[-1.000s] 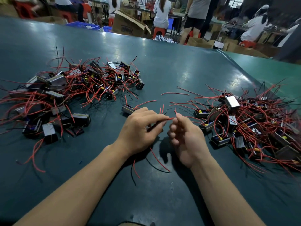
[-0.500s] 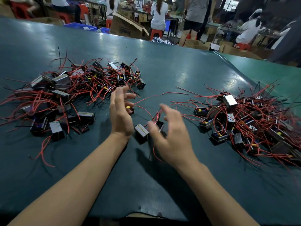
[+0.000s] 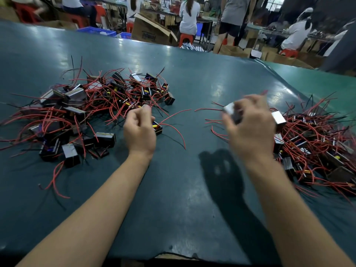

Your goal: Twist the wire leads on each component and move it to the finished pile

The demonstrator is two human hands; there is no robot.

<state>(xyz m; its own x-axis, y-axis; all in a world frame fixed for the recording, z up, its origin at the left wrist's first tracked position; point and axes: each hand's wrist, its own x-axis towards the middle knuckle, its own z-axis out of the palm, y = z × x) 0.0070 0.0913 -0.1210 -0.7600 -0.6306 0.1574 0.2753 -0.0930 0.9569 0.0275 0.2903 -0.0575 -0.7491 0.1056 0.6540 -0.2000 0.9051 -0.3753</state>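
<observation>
Head view. Right hand (image 3: 250, 130) was raised above the desk (image 3: 183, 189), fingers curled round a silver-faced component (image 3: 231, 112); motion blur hid the exact grip. The component sat at the hand's left front edge, with thin red leads (image 3: 209, 109) trailing leftward toward the gap between the piles.

Left hand (image 3: 139, 130) lay low, fingers curled in. Whether it held anything, I could not tell. A small dark component (image 3: 158, 129) with a yellow part rested on the desk touching or just beside its fingers; its red lead (image 3: 174, 130) arced right and toward the camera.

Left pile (image 3: 81, 112) spread left of and beyond the left hand. Right pile (image 3: 317, 143) lay just beside the right hand, on its right.

Judgement: the held component was nearer the right hand's pile; which pile is the finished one cannot be read. A bare strip of desk ran between the hands, crossed only by stray leads. The near desk edge (image 3: 173, 255) lay well back from both hands.
</observation>
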